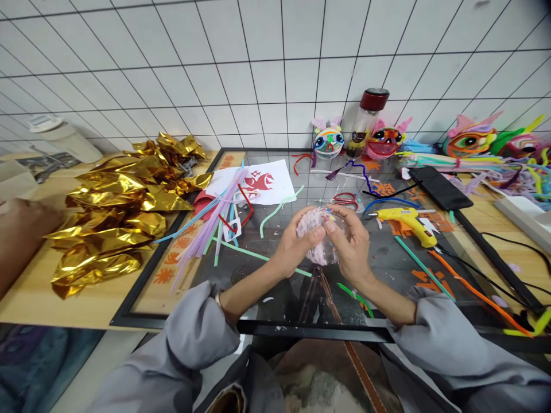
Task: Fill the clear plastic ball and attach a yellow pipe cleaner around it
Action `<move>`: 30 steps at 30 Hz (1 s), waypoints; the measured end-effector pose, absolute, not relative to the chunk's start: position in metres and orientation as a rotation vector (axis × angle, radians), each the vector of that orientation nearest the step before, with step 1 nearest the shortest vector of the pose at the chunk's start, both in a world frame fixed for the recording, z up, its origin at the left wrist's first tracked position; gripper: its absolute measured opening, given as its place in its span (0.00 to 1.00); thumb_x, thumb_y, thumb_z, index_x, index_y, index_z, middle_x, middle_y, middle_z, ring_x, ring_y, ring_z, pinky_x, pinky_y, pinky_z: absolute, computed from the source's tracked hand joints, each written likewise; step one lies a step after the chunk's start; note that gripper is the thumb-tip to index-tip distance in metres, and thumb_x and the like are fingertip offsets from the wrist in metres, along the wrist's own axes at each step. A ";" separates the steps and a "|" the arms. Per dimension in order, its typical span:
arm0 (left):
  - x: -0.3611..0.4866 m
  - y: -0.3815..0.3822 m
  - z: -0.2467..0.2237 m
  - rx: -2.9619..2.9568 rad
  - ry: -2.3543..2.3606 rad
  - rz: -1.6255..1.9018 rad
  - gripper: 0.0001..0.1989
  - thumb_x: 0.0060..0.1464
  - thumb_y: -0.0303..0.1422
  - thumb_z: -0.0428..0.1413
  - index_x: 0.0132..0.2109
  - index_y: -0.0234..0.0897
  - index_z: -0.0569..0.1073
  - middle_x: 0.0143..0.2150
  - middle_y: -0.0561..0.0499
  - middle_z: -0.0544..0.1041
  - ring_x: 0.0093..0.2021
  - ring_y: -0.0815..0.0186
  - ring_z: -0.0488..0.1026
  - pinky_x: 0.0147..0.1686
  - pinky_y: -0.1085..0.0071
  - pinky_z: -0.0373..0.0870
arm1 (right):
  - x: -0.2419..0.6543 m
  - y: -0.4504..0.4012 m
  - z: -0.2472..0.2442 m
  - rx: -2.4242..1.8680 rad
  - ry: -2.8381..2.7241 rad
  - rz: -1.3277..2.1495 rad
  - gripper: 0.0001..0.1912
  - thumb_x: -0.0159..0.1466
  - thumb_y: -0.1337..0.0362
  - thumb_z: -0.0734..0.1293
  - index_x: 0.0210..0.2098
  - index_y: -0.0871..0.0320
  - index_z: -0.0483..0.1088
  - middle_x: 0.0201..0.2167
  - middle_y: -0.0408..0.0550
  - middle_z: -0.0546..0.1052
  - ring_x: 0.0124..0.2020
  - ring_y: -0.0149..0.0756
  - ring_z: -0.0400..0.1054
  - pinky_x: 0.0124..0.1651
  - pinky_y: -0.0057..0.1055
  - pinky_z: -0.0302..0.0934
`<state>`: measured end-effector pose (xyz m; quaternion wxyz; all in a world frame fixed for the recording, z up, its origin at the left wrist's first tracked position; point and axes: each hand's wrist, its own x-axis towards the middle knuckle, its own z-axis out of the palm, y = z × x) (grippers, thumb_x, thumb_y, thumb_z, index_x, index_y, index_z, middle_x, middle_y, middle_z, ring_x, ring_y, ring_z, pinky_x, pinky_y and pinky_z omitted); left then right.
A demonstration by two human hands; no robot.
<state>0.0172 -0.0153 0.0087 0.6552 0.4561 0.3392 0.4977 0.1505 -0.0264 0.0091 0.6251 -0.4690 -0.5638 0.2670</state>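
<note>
Between both hands is a rounded clear plastic piece (317, 254), partly covered with pale pink pipe cleaners and a few small coloured bits near its top. My left hand (297, 244) is closed around its left side, thumb lying across the front. From the right, my right hand (352, 244) grips it too, its thumb tip close to the left thumb. The fingers hide much of the piece. Beyond the hands lie red-handled scissors (345, 199). A yellow glue gun (407, 222) rests to the right, and a short green pipe cleaner (355, 298) is near my right wrist.
Gold foil (116, 212) spreads over the left side, near another person's arm (26, 235). Lilac pipe cleaners (210, 221) overlap a white sheet with a red design (275, 180). Decorated animal heads (328, 140) and a glass bottle (364, 126) stand along the tiled wall.
</note>
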 end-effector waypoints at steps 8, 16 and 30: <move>0.009 -0.018 0.011 1.253 0.633 1.057 0.51 0.30 0.44 0.75 0.61 0.40 0.62 0.60 0.41 0.71 0.59 0.50 0.70 0.59 0.56 0.68 | 0.162 -0.032 0.015 -1.009 -1.416 0.573 0.18 0.62 0.48 0.68 0.46 0.52 0.74 0.43 0.49 0.78 0.47 0.46 0.72 0.52 0.44 0.67; 0.008 -0.018 0.015 1.411 0.641 1.087 0.47 0.34 0.37 0.73 0.61 0.39 0.62 0.59 0.42 0.72 0.59 0.50 0.71 0.61 0.55 0.68 | 0.162 -0.036 0.016 -0.967 -1.457 0.519 0.17 0.63 0.50 0.67 0.47 0.50 0.74 0.44 0.50 0.77 0.48 0.47 0.71 0.53 0.46 0.66; 0.006 -0.020 0.011 1.399 0.640 1.091 0.48 0.32 0.37 0.74 0.60 0.40 0.62 0.57 0.43 0.73 0.57 0.51 0.72 0.58 0.56 0.69 | 0.158 -0.042 0.018 -0.941 -1.497 0.478 0.16 0.62 0.56 0.68 0.50 0.50 0.72 0.47 0.51 0.74 0.50 0.47 0.69 0.51 0.46 0.67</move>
